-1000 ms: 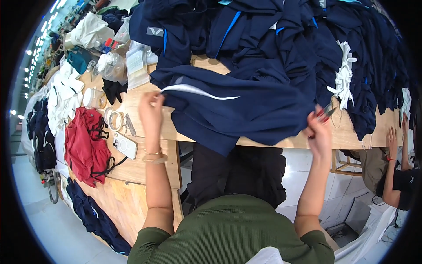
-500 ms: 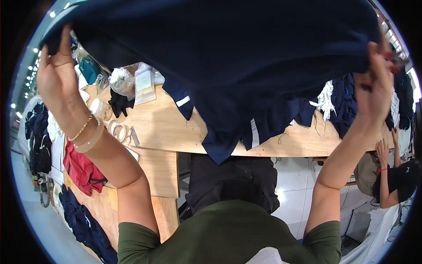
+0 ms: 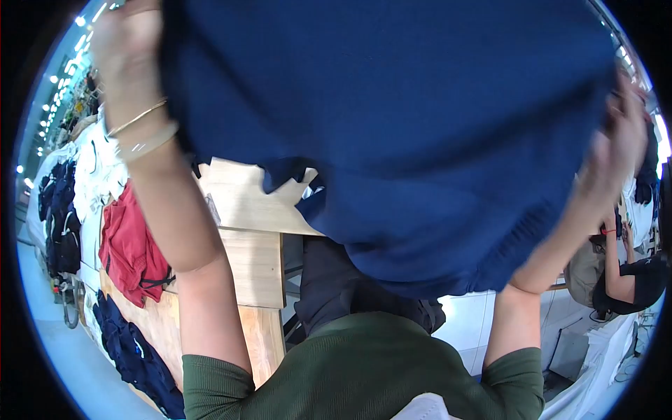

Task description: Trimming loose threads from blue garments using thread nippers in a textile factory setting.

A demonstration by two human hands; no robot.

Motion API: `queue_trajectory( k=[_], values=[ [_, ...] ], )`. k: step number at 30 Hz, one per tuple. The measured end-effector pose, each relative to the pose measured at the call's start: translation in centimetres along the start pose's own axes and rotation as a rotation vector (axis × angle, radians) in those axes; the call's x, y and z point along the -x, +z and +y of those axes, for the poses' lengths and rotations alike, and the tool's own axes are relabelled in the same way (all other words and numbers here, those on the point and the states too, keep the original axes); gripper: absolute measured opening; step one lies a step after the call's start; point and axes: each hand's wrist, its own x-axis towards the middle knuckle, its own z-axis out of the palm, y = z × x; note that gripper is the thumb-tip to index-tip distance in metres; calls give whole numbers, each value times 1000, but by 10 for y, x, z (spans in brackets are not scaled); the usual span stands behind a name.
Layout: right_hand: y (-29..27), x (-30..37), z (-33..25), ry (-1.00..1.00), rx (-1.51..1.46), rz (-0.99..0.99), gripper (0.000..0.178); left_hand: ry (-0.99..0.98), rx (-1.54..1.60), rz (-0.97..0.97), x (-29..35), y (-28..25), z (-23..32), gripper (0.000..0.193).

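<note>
Left hand (image 3: 129, 52) at 10 o'clock and right hand (image 3: 619, 136) at 3 o'clock hold the navy knit garment (image 3: 392, 133) raised, fingers clenched on its edges. Keep both grips level and the fabric taut, clear of the wooden table (image 3: 248, 210).

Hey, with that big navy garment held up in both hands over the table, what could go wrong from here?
The navy garment fills most of the view, so the wooden table and whatever lies on it are largely hidden; setting it down blind may land it crooked. The left hand and right hand grip only its edges, so a slip might drop it. Its hanging hem could drag over the table edge.
</note>
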Motion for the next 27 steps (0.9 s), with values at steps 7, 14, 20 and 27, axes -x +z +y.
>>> queue_trajectory(
  k=[7,14,20,27],
  values=[
    [-39,98,161,555,349,-284,38,-521,-587,-202,160,-65,-153,36],
    [-119,239,129,1001,551,-429,20,-883,-1067,-119,381,-145,-67,21],
    [-112,261,121,953,408,-427,23,-1150,-802,-100,440,-85,-52,29],
    [-99,258,107,739,674,-615,20,-1203,-622,659,454,-79,-79,27]
  ],
)
